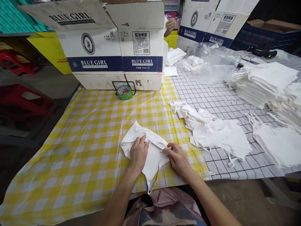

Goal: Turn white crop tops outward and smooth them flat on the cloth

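White fabric garment lies under both hands, thin strap nearest the person.

seemingly a garment-packing workshop, with stacked white cloth pieces, beer cartons and covered tables.

Blue Girl branding is covering a white carton standing on the yellow checked tablecloth: "BLUE GIRL" is running across its raised left flap and, with "PREMIUM PILSENER BEER," along the navy band on two panels. Beneath the right-hand wording, the band is reading "净含量: 275ml x 24." Above it, a boxed label is carrying the heading "藍妹啤酒" over fine print too small to read. A brown "M" is showing near the base. A second carton is displaying "BLUE GIRL" twice, while lettering inside the green tape roll is remaining illegible.
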A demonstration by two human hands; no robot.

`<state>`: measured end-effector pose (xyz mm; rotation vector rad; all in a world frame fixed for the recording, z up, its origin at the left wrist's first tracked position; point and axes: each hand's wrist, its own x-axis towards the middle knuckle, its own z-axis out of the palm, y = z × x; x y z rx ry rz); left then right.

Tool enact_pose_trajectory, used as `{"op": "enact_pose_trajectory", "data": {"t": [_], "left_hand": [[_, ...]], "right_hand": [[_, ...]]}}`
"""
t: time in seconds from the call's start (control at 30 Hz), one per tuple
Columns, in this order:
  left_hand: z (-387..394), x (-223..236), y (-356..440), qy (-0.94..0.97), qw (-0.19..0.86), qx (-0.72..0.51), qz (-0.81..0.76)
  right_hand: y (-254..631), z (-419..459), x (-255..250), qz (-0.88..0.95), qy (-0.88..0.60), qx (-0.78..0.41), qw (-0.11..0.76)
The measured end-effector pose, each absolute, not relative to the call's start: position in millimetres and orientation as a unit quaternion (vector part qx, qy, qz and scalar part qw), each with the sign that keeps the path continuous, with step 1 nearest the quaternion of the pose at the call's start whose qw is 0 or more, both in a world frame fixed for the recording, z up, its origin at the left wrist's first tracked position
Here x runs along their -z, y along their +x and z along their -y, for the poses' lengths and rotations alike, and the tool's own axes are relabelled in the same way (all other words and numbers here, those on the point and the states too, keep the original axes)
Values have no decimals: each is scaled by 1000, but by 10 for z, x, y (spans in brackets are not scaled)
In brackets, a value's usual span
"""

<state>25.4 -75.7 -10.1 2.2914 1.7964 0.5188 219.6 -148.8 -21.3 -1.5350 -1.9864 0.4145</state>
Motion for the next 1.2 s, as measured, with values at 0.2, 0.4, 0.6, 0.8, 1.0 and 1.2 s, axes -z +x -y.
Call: {"op": "enact_pose_trajectory", "data": {"t": [0.2, 0.4, 0.6, 0.8, 1.0, 1.2], "left_hand": [[687, 117, 271, 768, 94, -191, -604], [711, 78, 356, 782, 110, -207, -578], [838, 4, 62, 734, 77, -293, -608], [607, -46, -631, 675, 213, -314, -633], [287, -202, -809, 616, 403, -286, -613], [212, -260, -751, 582, 494, -272, -586]], "right_hand": [[2190, 1459, 257, 735, -580, -153, 315], [2190, 1453, 248, 720, -581, -182, 333], [2203, 1458, 183, 718, -570, -212, 340], [2187, 1440, 185, 708, -564, -226, 360], [2120, 1420, 150, 709, -572, -226, 345], [2137, 1446, 172, 704, -585, -216, 341]]}}
